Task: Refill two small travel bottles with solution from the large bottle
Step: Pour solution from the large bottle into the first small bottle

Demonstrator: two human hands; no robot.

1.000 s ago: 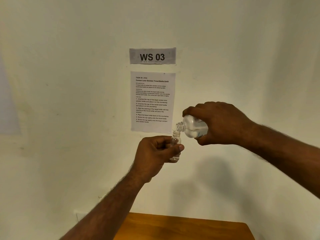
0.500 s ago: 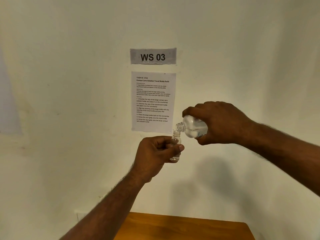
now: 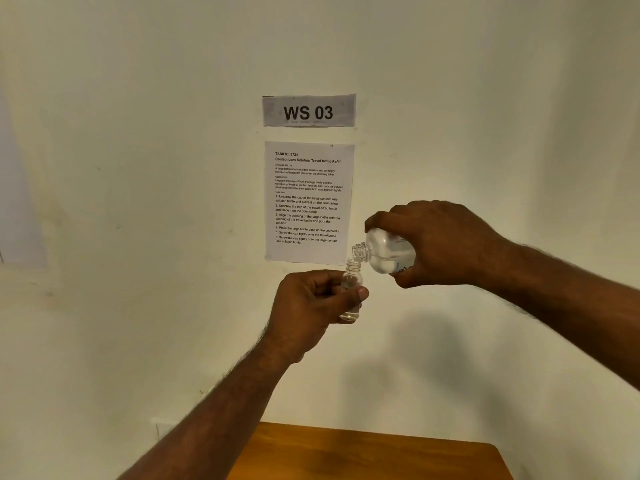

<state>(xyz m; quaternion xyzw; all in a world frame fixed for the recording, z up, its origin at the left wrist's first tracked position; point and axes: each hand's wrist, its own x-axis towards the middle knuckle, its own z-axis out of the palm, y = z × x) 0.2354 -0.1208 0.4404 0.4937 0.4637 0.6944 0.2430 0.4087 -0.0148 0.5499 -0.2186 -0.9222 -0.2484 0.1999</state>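
Pinched upright in the left hand (image 3: 313,308), a small bottle (image 3: 350,292) waits mid-air in front of the wall, its open neck just under the mouth of the large bottle (image 3: 388,251), which the right hand (image 3: 446,242) wraps and tips almost level from the right. Both are uncapped; a little clear liquid sits at the small bottle's base, so the fill looks early. Whether a stream is running cannot be told. The two mouths are narrow and nearly touching, and a slight drift of either hand would likely send solution down the fingers (image 3: 360,293) and onto the wooden table (image 3: 381,455) well below. Tipping too steeply could overflow the small neck. With nothing bracing the hands, a wet grip might slip.
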